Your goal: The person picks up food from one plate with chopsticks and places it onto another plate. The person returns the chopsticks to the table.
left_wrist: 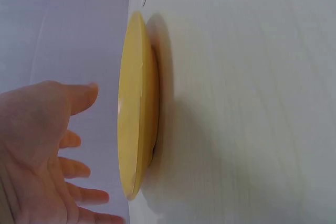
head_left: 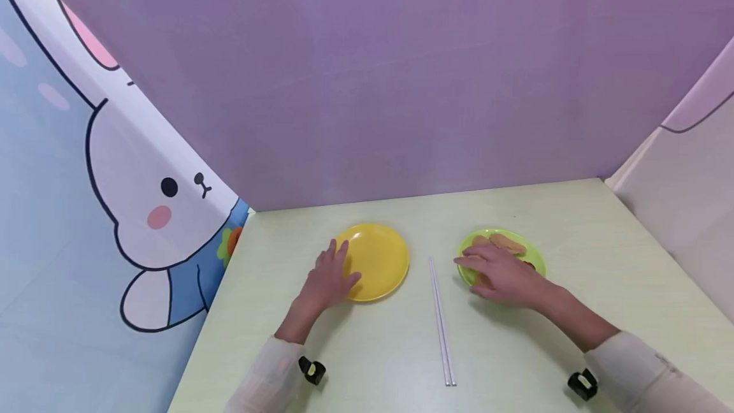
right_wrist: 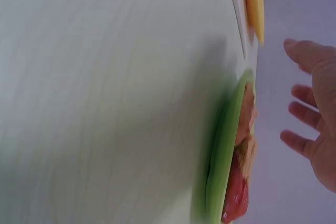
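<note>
An empty yellow plate (head_left: 381,260) lies on the pale green table (head_left: 373,349). My left hand (head_left: 329,276) hovers over its left rim, fingers spread and straight; the left wrist view shows a gap between this hand (left_wrist: 37,145) and the yellow plate (left_wrist: 137,108). To the right, a green plate (head_left: 533,253) holds brownish and reddish food pieces (head_left: 507,243). My right hand (head_left: 496,273) hangs flat over it, holding nothing. In the right wrist view, the hand (right_wrist: 320,124) floats above the food (right_wrist: 244,145) on the green plate (right_wrist: 223,150).
Two pale chopsticks (head_left: 441,324) lie side by side between the plates, pointing toward me. A purple wall (head_left: 367,81) closes the back. A rabbit-printed panel (head_left: 115,209) stands at the left and a pale panel (head_left: 688,222) at the right.
</note>
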`<state>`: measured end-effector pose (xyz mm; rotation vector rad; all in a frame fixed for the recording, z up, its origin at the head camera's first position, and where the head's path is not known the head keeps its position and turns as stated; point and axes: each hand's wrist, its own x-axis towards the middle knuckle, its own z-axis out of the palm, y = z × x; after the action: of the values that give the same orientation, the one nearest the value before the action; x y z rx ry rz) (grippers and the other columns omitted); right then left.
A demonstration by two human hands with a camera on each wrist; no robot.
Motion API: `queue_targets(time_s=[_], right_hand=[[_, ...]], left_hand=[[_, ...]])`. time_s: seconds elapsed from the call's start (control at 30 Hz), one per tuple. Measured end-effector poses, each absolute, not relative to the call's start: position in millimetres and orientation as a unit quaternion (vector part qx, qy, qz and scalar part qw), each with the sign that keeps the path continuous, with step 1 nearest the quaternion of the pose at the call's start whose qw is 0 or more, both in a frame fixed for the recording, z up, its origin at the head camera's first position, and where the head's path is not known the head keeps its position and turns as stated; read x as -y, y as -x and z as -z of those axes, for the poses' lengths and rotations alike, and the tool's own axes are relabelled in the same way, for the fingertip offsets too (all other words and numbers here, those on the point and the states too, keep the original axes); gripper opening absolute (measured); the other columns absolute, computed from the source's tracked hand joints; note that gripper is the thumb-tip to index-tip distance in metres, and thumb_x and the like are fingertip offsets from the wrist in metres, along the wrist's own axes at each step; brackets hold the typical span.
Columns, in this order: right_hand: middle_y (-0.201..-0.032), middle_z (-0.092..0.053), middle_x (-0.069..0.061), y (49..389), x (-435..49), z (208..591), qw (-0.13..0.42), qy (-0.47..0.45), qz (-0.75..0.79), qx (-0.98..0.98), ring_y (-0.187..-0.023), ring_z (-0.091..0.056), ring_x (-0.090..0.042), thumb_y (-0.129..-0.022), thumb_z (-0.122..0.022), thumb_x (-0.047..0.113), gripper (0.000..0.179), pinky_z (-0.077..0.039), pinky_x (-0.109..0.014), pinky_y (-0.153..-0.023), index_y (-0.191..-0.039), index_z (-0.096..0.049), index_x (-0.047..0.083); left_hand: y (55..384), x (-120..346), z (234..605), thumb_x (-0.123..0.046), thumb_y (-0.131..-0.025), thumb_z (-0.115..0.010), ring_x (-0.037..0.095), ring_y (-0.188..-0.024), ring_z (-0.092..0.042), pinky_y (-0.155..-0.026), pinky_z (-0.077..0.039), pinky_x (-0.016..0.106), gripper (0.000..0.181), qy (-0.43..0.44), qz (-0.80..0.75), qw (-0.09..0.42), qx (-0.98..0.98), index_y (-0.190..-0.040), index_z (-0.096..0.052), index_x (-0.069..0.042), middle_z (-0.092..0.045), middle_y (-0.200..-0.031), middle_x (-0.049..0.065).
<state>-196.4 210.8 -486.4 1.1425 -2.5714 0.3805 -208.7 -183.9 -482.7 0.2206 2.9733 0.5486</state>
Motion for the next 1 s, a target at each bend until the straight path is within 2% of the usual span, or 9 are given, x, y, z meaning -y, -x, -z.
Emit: queue_targets(time_s=[0.1, 0.2, 0.37, 0.53, 0.63, 0.73, 0.8, 0.87, 1.0], right_hand=[[-0.117, -0.066, 0.0, 187, -201, 484, 0.122, -0.425, -0.127, 0.888, -0.109, -0.06, -0.018, -0.078, -0.087, 0.024, 0.049, -0.056, -0.04, -0.092, -0.124, -0.072, 0.015], [-0.108, -0.063, 0.005, 177, -190, 482, 0.097, -0.453, -0.13, 0.877, -0.099, -0.057, -0.011, -0.079, -0.086, 0.025, 0.039, -0.056, -0.031, -0.084, -0.117, -0.075, 0.019], [-0.095, -0.059, 0.012, 161, -172, 482, 0.071, -0.494, -0.134, 0.856, -0.086, -0.052, -0.004, -0.079, -0.086, 0.023, 0.029, -0.048, -0.015, -0.069, -0.106, -0.077, 0.028], [-0.093, -0.059, 0.014, 150, -155, 481, 0.032, -0.531, -0.116, 0.839, -0.083, -0.05, 0.0, -0.082, -0.083, 0.019, 0.026, -0.042, -0.01, -0.069, -0.104, -0.078, 0.031], [-0.094, -0.059, 0.015, 145, -146, 484, 0.008, -0.547, -0.106, 0.831, -0.084, -0.05, 0.001, -0.083, -0.081, 0.017, 0.026, -0.042, -0.01, -0.071, -0.104, -0.078, 0.032], [-0.094, -0.058, 0.016, 142, -140, 489, -0.008, -0.563, -0.099, 0.82, -0.084, -0.05, 0.002, -0.084, -0.08, 0.015, 0.027, -0.041, -0.009, -0.071, -0.103, -0.078, 0.034], [-0.093, -0.057, 0.016, 140, -136, 492, -0.012, -0.575, -0.095, 0.812, -0.083, -0.049, 0.002, -0.084, -0.079, 0.014, 0.027, -0.04, -0.008, -0.071, -0.101, -0.078, 0.035], [-0.093, -0.057, 0.015, 138, -134, 494, -0.013, -0.586, -0.091, 0.805, -0.083, -0.049, 0.002, -0.084, -0.08, 0.014, 0.026, -0.04, -0.008, -0.071, -0.099, -0.078, 0.036], [-0.094, -0.059, 0.015, 138, -132, 496, -0.017, -0.596, -0.09, 0.797, -0.084, -0.051, 0.003, -0.083, -0.081, 0.015, 0.024, -0.041, -0.006, -0.072, -0.097, -0.079, 0.035]], left_hand=[[213, 189, 481, -0.039, -0.099, -0.059, 0.053, -0.144, -0.036, -0.107, -0.045, 0.068, 0.077, -0.048, -0.199, 0.048, -0.978, -0.161, -0.026, -0.008, -0.022, -0.166, 0.025], [216, 194, 481, -0.036, -0.1, -0.057, 0.054, -0.142, -0.037, -0.112, -0.041, 0.065, 0.076, -0.019, -0.214, 0.055, -0.975, -0.161, -0.025, -0.005, -0.026, -0.164, 0.027], [219, 202, 482, -0.03, -0.1, -0.054, 0.051, -0.142, -0.04, -0.117, -0.038, 0.061, 0.074, 0.019, -0.242, 0.075, -0.967, -0.159, -0.024, 0.001, -0.034, -0.155, 0.032], [224, 212, 487, -0.021, -0.099, -0.052, 0.049, -0.14, -0.042, -0.118, -0.037, 0.06, 0.068, 0.045, -0.276, 0.085, -0.956, -0.157, -0.028, 0.003, -0.039, -0.149, 0.036], [228, 219, 493, -0.016, -0.096, -0.05, 0.046, -0.14, -0.043, -0.12, -0.036, 0.059, 0.064, 0.058, -0.292, 0.091, -0.95, -0.156, -0.033, 0.002, -0.046, -0.149, 0.031], [231, 226, 500, -0.01, -0.092, -0.051, 0.038, -0.123, -0.062, -0.114, -0.045, 0.053, 0.063, 0.07, -0.313, 0.099, -0.942, -0.153, -0.041, -0.002, -0.06, -0.139, 0.025], [233, 230, 504, -0.008, -0.09, -0.053, 0.029, -0.101, -0.071, -0.106, -0.052, 0.048, 0.062, 0.078, -0.326, 0.101, -0.937, -0.151, -0.045, -0.005, -0.066, -0.129, 0.022], [233, 232, 506, -0.007, -0.088, -0.055, 0.021, -0.079, -0.072, -0.094, -0.058, 0.042, 0.061, 0.084, -0.345, 0.103, -0.929, -0.149, -0.049, -0.007, -0.069, -0.119, 0.021], [233, 234, 509, -0.005, -0.088, -0.059, 0.011, -0.062, -0.069, -0.073, -0.062, 0.03, 0.061, 0.092, -0.381, 0.104, -0.914, -0.148, -0.051, -0.008, -0.071, -0.114, 0.019]])
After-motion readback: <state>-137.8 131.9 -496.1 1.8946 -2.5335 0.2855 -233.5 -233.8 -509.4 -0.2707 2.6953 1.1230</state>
